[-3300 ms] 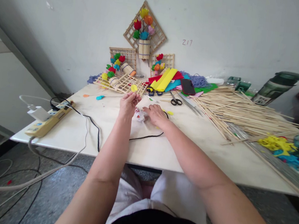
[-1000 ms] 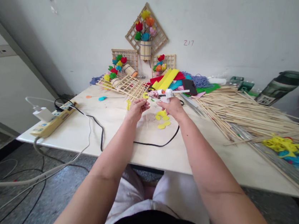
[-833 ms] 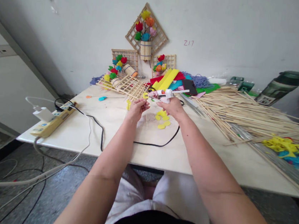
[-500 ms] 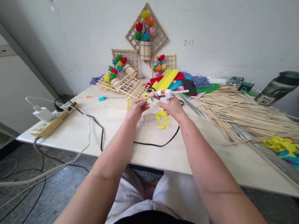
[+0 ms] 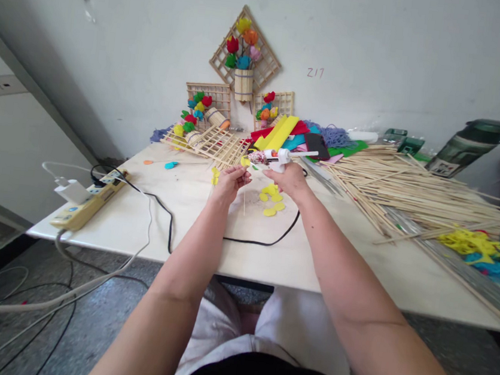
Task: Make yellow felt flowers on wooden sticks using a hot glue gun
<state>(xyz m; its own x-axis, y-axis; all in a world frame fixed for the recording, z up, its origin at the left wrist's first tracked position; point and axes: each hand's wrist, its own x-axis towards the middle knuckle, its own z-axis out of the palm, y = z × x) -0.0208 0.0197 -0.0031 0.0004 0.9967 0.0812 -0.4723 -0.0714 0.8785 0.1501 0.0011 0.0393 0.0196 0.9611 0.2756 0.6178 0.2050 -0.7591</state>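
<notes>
A white hot glue gun (image 5: 275,158) with a glue stick out of its back is gripped in my right hand (image 5: 290,180). Its nozzle points left, close to a yellow felt petal (image 5: 244,161) above my left hand (image 5: 233,181). The fingers of that hand are pinched round a thin stick (image 5: 245,202), whose lower end shows below them. Whether nozzle and petal touch, I cannot tell. Loose yellow petals (image 5: 269,212) lie on the table under the glue gun, and more yellow pieces (image 5: 215,176) lie left of my left hand.
Wooden lattices with felt flowers (image 5: 210,141) stand and lie at the back. Wooden sticks (image 5: 412,188) and a dark bottle (image 5: 471,146) occupy the right. A power strip (image 5: 90,202) sits at the left edge; a black cord (image 5: 261,243) loops across the table (image 5: 268,268).
The glue gun has shifted very slightly to the right, and the yellow petal has moved a touch. Both hands keep their grips.
</notes>
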